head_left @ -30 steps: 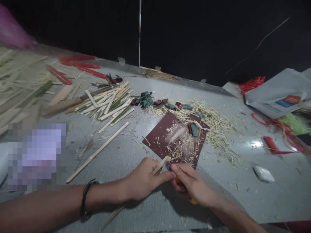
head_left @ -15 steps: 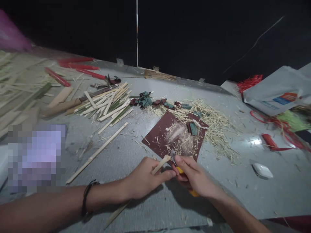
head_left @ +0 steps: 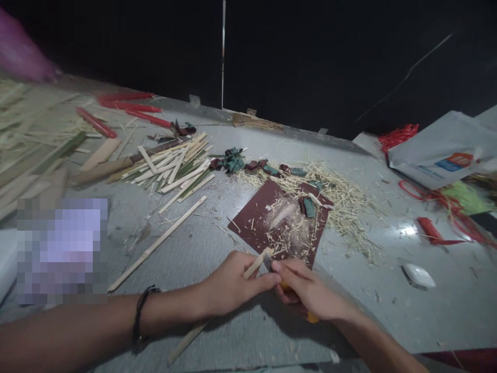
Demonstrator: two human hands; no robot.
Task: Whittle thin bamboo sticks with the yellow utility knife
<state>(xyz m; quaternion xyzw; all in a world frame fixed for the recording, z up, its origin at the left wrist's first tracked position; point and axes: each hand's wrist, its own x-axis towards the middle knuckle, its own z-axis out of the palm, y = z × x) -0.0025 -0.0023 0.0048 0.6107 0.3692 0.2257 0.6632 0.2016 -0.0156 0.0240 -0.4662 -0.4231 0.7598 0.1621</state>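
Observation:
My left hand [head_left: 235, 282] is closed round a pale bamboo strip [head_left: 254, 264], whose cut end sticks out past the thumb. The strip's other end [head_left: 186, 344] shows below my wrist. In my right hand [head_left: 306, 287] is a yellow-handled utility knife [head_left: 286, 286], mostly hidden by the fingers. Its grey blade [head_left: 267, 262] lies against the strip near the tip, and the left thumb reaches the right hand's fingers. Just beyond both hands lies a dark red sandpaper sheet [head_left: 248, 213], strewn with shavings and a folded red-and-green scrap [head_left: 309, 207].
Cut bamboo strips [head_left: 174, 168] are piled left of centre, with one long strip [head_left: 159, 243] nearer me. Thin shavings [head_left: 349, 202] spread behind the sheet. Red tubes [head_left: 147, 117] lie back left. At right are a white bag [head_left: 438, 150], red ribbon [head_left: 430, 230] and a small white object [head_left: 418, 275].
My right hand has drawn the knife slightly left and down, so the blade now sits lower along the strip's tip. The left hand keeps its hold. The view has shifted a little.

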